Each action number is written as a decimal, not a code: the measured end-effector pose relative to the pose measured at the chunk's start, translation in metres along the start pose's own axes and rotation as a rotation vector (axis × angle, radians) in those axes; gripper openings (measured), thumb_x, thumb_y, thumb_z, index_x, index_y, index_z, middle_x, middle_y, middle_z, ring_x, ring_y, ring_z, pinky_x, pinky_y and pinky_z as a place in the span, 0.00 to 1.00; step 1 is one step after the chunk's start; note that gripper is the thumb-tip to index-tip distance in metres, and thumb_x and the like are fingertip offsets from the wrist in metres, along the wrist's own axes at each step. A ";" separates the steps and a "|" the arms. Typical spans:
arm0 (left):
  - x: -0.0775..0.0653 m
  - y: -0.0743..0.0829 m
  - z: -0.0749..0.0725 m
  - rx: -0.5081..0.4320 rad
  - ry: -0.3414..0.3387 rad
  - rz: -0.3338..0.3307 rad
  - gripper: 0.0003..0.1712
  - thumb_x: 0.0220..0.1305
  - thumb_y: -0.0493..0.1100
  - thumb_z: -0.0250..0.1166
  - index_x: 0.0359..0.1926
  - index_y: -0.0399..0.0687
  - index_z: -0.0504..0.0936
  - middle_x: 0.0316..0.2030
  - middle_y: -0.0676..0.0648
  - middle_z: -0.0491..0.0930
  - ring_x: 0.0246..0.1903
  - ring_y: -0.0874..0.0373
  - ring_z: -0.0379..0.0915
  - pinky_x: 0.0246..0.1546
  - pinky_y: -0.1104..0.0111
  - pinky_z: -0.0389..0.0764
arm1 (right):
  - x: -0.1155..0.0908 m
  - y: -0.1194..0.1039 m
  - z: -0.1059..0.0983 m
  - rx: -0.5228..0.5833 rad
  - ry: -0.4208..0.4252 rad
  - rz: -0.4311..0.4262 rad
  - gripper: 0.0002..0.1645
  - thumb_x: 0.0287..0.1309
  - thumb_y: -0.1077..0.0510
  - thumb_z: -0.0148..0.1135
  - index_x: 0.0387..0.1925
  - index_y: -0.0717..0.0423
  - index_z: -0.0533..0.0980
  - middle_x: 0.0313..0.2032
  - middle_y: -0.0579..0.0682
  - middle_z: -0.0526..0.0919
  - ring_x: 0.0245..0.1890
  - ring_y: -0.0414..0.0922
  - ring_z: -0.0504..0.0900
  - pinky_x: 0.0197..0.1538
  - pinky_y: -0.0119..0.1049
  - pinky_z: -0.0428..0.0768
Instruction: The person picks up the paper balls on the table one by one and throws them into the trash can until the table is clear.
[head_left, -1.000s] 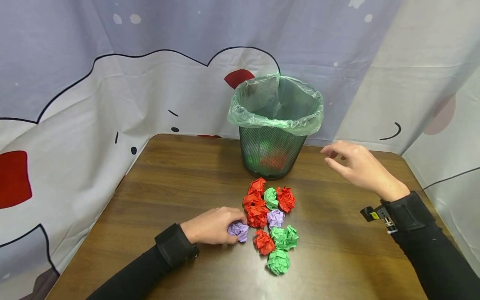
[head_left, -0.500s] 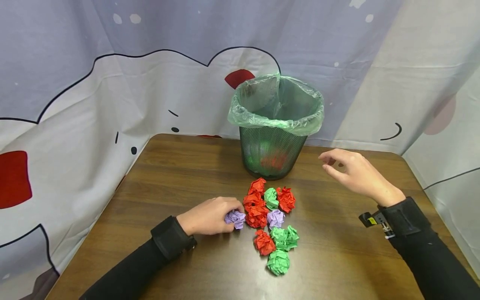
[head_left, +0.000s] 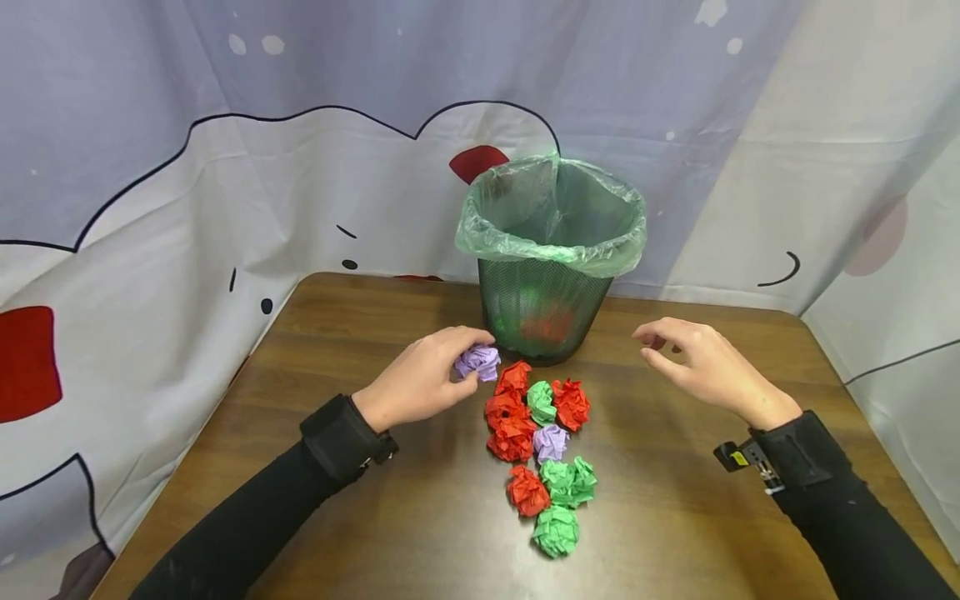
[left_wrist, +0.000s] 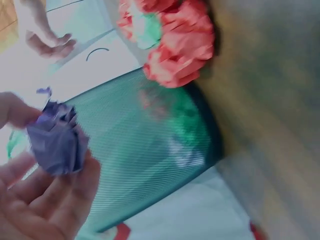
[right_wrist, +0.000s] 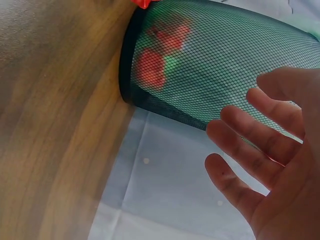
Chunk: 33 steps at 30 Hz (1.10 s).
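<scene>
My left hand (head_left: 423, 375) pinches a crumpled purple paper ball (head_left: 478, 362) between thumb and fingers, lifted near the front left of the mesh wastebasket (head_left: 543, 312). The left wrist view shows this purple ball (left_wrist: 59, 140) between the fingertips, with the basket's mesh wall behind it. My right hand (head_left: 701, 362) hovers to the right of the basket, fingers loosely bent and holding nothing. In the right wrist view its fingers (right_wrist: 260, 135) are spread beside the mesh. A green plastic bag (head_left: 551, 250) lines the basket, and red and green paper shows through the wall.
In front of the basket lie several red paper balls (head_left: 512, 437), several green ones (head_left: 557, 531) and one purple ball (head_left: 551, 442) on the wooden table (head_left: 360, 333). A patterned curtain (head_left: 300, 192) hangs behind the table's back edge.
My left hand has carried the purple paper ball up and away from the table, toward the basket. My right hand has shifted slightly down and left.
</scene>
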<state>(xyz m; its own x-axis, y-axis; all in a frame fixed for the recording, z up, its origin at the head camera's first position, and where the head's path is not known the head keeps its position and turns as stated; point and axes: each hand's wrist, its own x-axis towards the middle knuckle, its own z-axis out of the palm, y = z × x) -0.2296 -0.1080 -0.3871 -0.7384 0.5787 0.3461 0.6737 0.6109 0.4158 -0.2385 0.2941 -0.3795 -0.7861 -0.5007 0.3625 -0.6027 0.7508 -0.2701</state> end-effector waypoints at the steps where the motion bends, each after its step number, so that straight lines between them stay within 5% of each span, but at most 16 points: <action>1: 0.004 0.001 -0.003 -0.006 0.031 0.006 0.23 0.61 0.41 0.66 0.59 0.47 0.76 0.49 0.50 0.81 0.44 0.61 0.77 0.49 0.65 0.81 | -0.001 0.000 0.001 0.002 -0.001 -0.001 0.14 0.62 0.62 0.66 0.49 0.51 0.81 0.40 0.42 0.85 0.39 0.40 0.82 0.40 0.44 0.80; 15: 0.042 0.012 -0.034 -0.026 0.440 0.165 0.20 0.61 0.38 0.63 0.55 0.39 0.78 0.47 0.43 0.82 0.45 0.55 0.76 0.45 0.62 0.79 | -0.008 0.006 0.011 0.009 -0.018 0.022 0.12 0.64 0.60 0.64 0.49 0.50 0.81 0.40 0.41 0.85 0.39 0.40 0.83 0.39 0.39 0.79; 33: 0.089 0.021 -0.069 -0.019 0.580 0.181 0.19 0.62 0.38 0.62 0.54 0.39 0.79 0.50 0.40 0.76 0.48 0.52 0.75 0.48 0.62 0.77 | -0.012 0.008 0.015 0.021 -0.040 0.039 0.12 0.65 0.59 0.63 0.50 0.49 0.81 0.39 0.39 0.85 0.39 0.37 0.81 0.39 0.39 0.79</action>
<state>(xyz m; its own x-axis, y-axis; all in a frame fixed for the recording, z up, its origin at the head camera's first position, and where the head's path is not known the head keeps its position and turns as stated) -0.2831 -0.0807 -0.2897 -0.5113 0.2803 0.8124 0.7934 0.5173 0.3208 -0.2357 0.2995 -0.3991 -0.8137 -0.4882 0.3156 -0.5738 0.7614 -0.3018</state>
